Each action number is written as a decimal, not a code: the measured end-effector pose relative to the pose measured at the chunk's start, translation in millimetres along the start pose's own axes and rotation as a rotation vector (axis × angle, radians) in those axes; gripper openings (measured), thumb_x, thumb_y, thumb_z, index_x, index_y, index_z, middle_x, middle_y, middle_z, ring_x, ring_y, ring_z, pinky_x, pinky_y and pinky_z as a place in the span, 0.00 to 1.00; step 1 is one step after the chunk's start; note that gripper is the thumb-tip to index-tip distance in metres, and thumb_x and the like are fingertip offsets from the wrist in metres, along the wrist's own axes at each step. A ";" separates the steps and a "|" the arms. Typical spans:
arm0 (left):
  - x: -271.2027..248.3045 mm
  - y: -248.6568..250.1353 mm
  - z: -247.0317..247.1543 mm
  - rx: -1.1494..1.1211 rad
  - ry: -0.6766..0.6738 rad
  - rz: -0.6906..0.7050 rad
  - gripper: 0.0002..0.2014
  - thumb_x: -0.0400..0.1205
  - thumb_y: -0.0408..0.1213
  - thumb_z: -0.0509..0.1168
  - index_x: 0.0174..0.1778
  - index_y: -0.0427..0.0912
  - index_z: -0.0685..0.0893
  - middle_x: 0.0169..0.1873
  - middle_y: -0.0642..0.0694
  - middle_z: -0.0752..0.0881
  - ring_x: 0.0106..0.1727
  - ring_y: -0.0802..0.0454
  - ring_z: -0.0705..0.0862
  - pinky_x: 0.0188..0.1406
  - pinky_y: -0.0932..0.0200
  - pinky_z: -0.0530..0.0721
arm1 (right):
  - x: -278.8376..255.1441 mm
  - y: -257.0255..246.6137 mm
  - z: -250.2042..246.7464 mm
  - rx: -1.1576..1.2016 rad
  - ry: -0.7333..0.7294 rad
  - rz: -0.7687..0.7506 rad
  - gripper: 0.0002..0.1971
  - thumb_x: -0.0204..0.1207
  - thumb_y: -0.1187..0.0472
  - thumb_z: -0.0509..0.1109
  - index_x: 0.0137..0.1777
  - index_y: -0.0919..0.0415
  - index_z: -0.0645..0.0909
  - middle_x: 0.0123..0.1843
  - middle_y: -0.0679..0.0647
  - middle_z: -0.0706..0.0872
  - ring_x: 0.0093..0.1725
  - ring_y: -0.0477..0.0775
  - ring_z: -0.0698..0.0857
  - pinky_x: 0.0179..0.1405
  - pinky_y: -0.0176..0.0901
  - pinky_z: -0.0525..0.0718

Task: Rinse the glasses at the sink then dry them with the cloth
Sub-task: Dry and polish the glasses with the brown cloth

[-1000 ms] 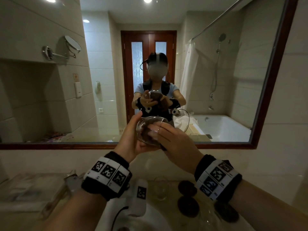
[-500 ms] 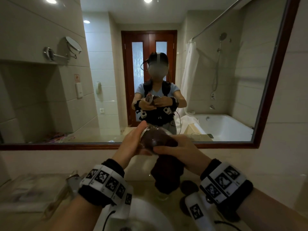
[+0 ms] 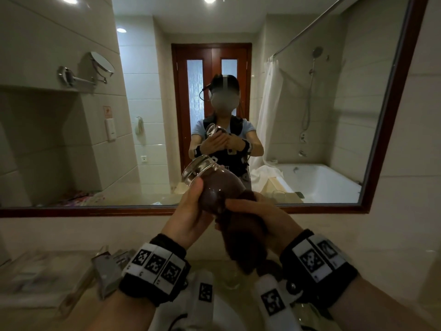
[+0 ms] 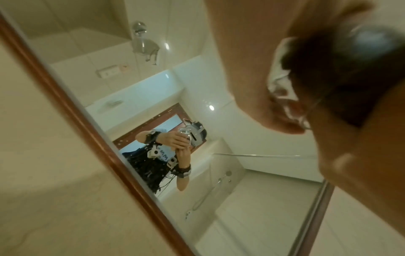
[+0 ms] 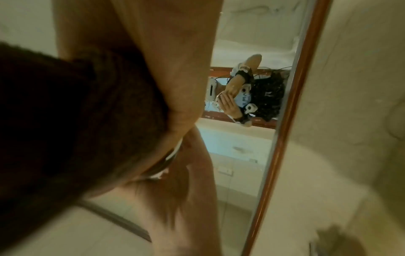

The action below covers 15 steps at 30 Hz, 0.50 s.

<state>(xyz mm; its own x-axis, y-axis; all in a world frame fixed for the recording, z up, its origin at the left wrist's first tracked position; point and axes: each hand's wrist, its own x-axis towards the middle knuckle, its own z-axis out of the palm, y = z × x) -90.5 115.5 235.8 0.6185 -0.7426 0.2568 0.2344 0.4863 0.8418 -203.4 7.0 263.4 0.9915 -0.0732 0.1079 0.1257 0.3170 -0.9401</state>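
**Inspector:** Status of the step in hand?

**Assessor:** Drying, by my judgement. The glass (image 3: 210, 185) is held up at centre frame in the head view, in front of the mirror (image 3: 391, 111), above the sink (image 3: 222, 314). The left hand (image 3: 188, 213) grips its lower body, thumb along the side. The right hand (image 3: 257, 216) has its fingers (image 3: 241, 202) curled around the dark cloth (image 3: 241, 240), part of which is stuffed inside the glass, the rest hanging down.

**Inspector:** Orientation?

**Assessor:** The long axis runs diagonally: thick base toward upper left of frame, mouth toward lower right, meeting the cloth.

**Inspector:** Recommended practice?

**Assessor:** Keep the left grip firm but not crushing; a rinsed glass is likely slippery. Twist the cloth against the inner wall while counter-rotating the glass, then wipe the outside and base. Work over the bench (image 3: 47, 283) side, not the basin edge.

**Inspector:** Anything outstanding?

**Assessor:** Another glass (image 3: 230, 279) stands below, near the basin; whether it is dried, I cannot tell.
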 end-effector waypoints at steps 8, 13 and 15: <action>-8.8 20.9 7.4 0.324 0.124 -0.012 0.24 0.80 0.52 0.61 0.61 0.37 0.84 0.52 0.39 0.89 0.56 0.42 0.87 0.59 0.50 0.86 | 23.7 16.0 -16.7 -1.138 0.197 -0.797 0.10 0.70 0.66 0.76 0.51 0.63 0.84 0.46 0.45 0.86 0.43 0.33 0.83 0.48 0.23 0.79; -8.2 16.2 15.0 0.278 0.072 0.025 0.26 0.74 0.52 0.68 0.63 0.40 0.83 0.57 0.41 0.88 0.62 0.45 0.85 0.63 0.50 0.82 | 17.9 18.6 -5.3 -1.182 0.118 -0.591 0.20 0.70 0.70 0.74 0.63 0.61 0.81 0.59 0.55 0.86 0.57 0.48 0.85 0.58 0.32 0.82; -9.8 11.1 8.0 0.233 -0.014 0.023 0.33 0.72 0.55 0.71 0.68 0.37 0.78 0.60 0.38 0.86 0.62 0.44 0.84 0.57 0.54 0.85 | 2.5 3.6 -1.9 -0.627 0.024 -0.271 0.14 0.69 0.73 0.72 0.53 0.62 0.86 0.47 0.57 0.90 0.44 0.52 0.89 0.44 0.37 0.87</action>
<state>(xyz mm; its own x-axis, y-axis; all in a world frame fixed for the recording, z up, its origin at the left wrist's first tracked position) -99.9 124.5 246.5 0.6107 -0.7397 0.2828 0.0399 0.3854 0.9219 -200.5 6.1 259.6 0.9259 -0.0960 0.3653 0.3182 -0.3228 -0.8914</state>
